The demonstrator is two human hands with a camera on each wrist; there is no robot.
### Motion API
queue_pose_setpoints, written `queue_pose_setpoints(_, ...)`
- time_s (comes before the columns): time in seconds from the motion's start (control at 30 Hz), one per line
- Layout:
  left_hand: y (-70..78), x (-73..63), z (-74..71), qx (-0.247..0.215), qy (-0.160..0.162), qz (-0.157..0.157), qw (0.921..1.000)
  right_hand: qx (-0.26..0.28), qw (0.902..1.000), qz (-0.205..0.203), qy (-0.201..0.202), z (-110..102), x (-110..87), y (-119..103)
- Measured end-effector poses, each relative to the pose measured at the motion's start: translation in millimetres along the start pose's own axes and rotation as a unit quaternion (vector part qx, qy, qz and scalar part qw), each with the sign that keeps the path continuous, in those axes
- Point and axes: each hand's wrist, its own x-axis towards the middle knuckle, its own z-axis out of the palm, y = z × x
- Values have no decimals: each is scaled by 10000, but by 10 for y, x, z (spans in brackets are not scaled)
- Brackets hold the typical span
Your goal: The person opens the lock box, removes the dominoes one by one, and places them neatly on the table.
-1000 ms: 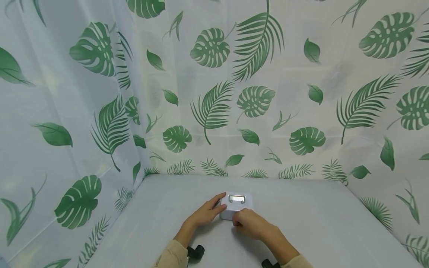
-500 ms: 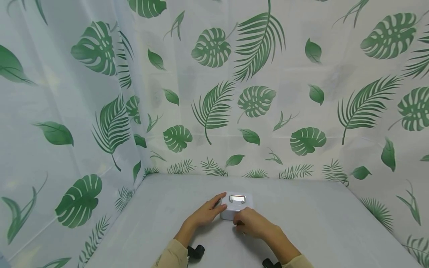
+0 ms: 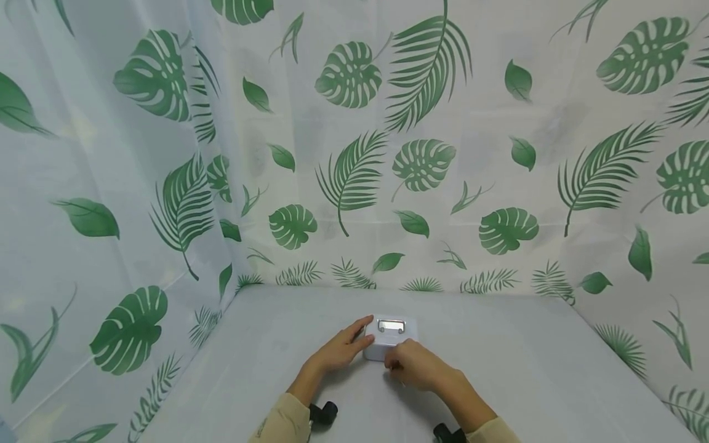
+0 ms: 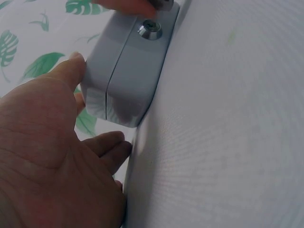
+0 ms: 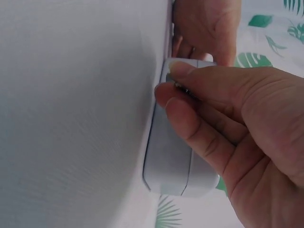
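Note:
A white cash box (image 3: pixel 376 351) with a metal handle (image 3: pixel 391 325) on its lid sits on the table. My left hand (image 3: pixel 340 352) rests against its left side, fingers extended and thumb at the lid's edge in the left wrist view. A round silver lock (image 4: pixel 150 29) shows on the front face. At that front, my right hand (image 3: pixel 415 367) has thumb and curled fingers pinching a small metal key (image 5: pixel 184 90), mostly hidden by the fingers. In the left wrist view, the right fingers (image 4: pixel 133 5) are right beside the lock.
A pale cloth covers the table (image 3: pixel 526 363). Leaf-printed curtains (image 3: pixel 354 184) stand behind and to the left. Black wrist camera mounts (image 3: pixel 324 413) hang below both sleeves.
My right hand has turned slightly at the box's front, its lower fingers shifting. The left hand and the box stay in place; the head view tilts a little.

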Motion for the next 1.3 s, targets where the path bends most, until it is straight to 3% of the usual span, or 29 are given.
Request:
queue_pose_setpoints(0.2, -8, 2, 1, 60, -11, -16, 10000, 518, 9978, 347, 202, 12, 3, 48)
queue_pose_setpoints(0.4, 13, 17, -22, 16, -34, 40, 10000, 751, 9964, 336, 206, -6, 8, 87)
queue_pose_setpoints(0.77, -11, 15, 4, -68, -21, -11, 10000, 606, 9981, -92, -8, 14, 7, 142)
queue_pose_setpoints(0.97, 10, 6, -1, -59, -30, 0, 10000, 461, 9987, -36, -205, 9, 7, 94)
queue_pose_setpoints(1.3, 0, 10, 8, -129, -18, 23, 9999, 76, 9998, -62, -191, -15, 3, 11)
